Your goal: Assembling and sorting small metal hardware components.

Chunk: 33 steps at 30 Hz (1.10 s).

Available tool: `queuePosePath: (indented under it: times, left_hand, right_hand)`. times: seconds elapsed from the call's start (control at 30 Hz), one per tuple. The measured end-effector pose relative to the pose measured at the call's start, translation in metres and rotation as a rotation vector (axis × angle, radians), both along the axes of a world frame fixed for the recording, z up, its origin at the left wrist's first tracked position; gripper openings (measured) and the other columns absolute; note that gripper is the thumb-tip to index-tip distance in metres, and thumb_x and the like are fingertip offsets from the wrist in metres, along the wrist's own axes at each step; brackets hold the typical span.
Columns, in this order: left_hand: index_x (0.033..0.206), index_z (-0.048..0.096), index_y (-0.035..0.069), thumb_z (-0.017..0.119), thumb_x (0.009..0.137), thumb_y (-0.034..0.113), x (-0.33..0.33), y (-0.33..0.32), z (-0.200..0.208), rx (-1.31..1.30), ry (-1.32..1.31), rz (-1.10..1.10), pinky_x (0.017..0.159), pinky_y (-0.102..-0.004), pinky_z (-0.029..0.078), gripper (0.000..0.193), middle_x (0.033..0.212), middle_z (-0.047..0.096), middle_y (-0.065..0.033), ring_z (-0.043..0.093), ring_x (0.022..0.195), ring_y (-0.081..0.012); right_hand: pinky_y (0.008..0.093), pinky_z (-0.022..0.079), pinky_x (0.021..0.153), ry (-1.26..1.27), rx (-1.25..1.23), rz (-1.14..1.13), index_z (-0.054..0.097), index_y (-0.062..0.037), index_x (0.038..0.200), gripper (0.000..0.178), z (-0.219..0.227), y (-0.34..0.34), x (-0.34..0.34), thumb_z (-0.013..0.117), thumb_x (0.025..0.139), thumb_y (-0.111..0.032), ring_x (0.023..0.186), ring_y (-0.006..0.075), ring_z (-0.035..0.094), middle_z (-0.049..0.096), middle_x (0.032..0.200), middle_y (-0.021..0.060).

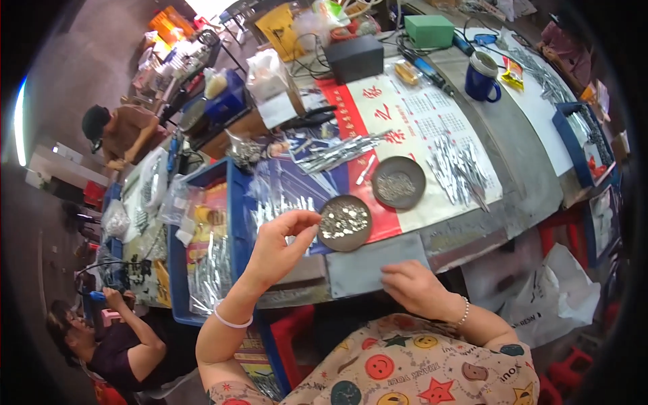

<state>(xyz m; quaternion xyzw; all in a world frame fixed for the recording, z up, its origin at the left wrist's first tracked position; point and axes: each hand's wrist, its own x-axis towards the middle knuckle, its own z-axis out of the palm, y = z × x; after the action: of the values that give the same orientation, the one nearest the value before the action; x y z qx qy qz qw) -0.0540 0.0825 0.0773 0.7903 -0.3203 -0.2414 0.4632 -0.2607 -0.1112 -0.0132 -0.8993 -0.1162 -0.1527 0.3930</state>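
My left hand (283, 246) is at the left rim of a round dark dish (348, 244) holding small shiny silver pieces. Its thumb and forefinger are closed in a pinch; what they hold, if anything, is too small to name. My right hand (417, 289) is over the front edge of a flat grey plate (364, 273), fingers bent and close together; anything in them is hidden. Behind, to the right, a second round dish (413, 169) contains finer metal bits. Thin silver strips (459, 165) lie right of the dishes, with another pile (341, 152) behind them.
A blue tray (235, 202) of silver strips stands at the left. Further back are a blue mug (482, 79), a black box (354, 57) and a green box (429, 31). A white plastic bag (557, 290) hangs low at right. Two people work at the left, another at the far right.
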Motion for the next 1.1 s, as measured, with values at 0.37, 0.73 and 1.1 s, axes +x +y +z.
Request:
queuePosePath:
  times: [0.37,0.73,1.1]
  left_hand:
    - [0.099,0.063,-0.002,0.061,0.085,0.008,0.035,-0.094,-0.065,0.075,-0.245,-0.017,0.069,-0.024,0.048,0.018,0.082,0.066,-0.0065,0.061,0.075,-0.0102]
    - [0.078,0.06,0.001,0.066,0.077,0.017,0.1,-0.16,-0.147,0.371,-0.448,-0.078,0.061,-0.0352,0.049,0.017,0.072,0.064,-0.0127,0.062,0.065,-0.0244]
    - [0.078,0.055,0.002,0.063,0.08,0.022,0.096,-0.146,-0.132,0.08,-0.506,0.029,0.062,-0.0416,0.046,0.022,0.074,0.061,-0.0172,0.06,0.069,-0.0315]
  right_hand:
    - [0.0378,0.048,0.075,-0.182,0.137,-0.434,0.06,0.0,0.088,0.014,-0.049,-0.032,-0.028,0.065,0.076,0.0,0.085,0.0314,0.058,0.061,0.094,0.0143]
    - [0.0394,0.05,0.079,-0.289,0.054,-0.404,0.061,-0.0008,0.084,0.015,-0.055,-0.037,-0.018,0.066,0.071,0.0,0.079,0.026,0.06,0.061,0.088,0.0108]
    - [0.0418,0.048,0.078,-0.292,-0.029,-0.482,0.059,-0.0006,0.084,0.017,-0.052,-0.017,-0.01,0.064,0.068,0.006,0.081,0.0317,0.058,0.06,0.087,0.0129]
